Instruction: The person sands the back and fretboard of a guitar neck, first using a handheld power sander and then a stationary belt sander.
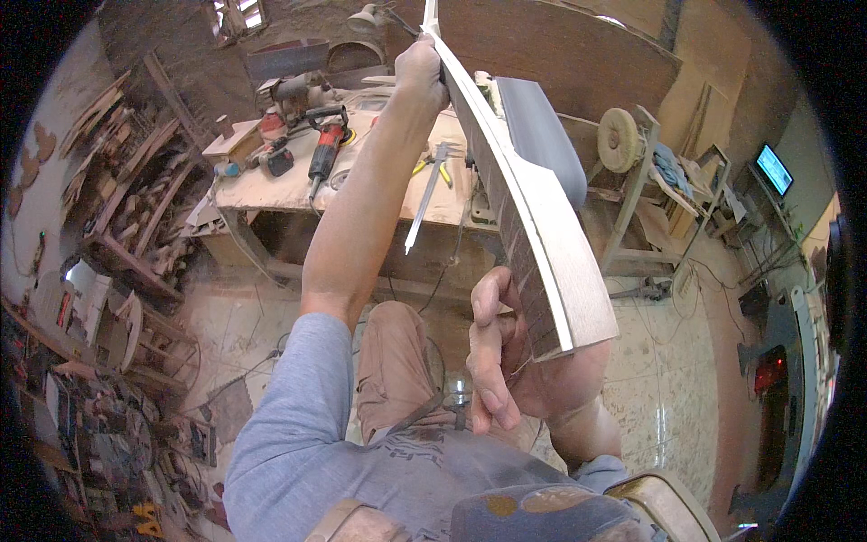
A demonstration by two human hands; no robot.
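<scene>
A long pale wooden guitar neck (551,203) slants across the middle, narrow end far and broad end toward me. Its dark fretboard side (506,217) faces left, with fine cross lines and a white edge strip. My left hand (421,70), arm stretched out, is closed around the narrow far end. At the broad near end my right hand (533,366) holds the neck from below, palm against it and fingers loosely curled on the left. Part of that hand is hidden behind the wood. Beyond the neck stands a dark grey sanding belt (540,135).
A workbench (262,191) ahead carries a red-and-black angle grinder (327,149), a caliper (429,190) and yellow-handled pliers (446,172). A buffing wheel (621,140) stands at the right, with a lit screen (774,169) farther over. Stacked wood offcuts (113,172) fill the left wall.
</scene>
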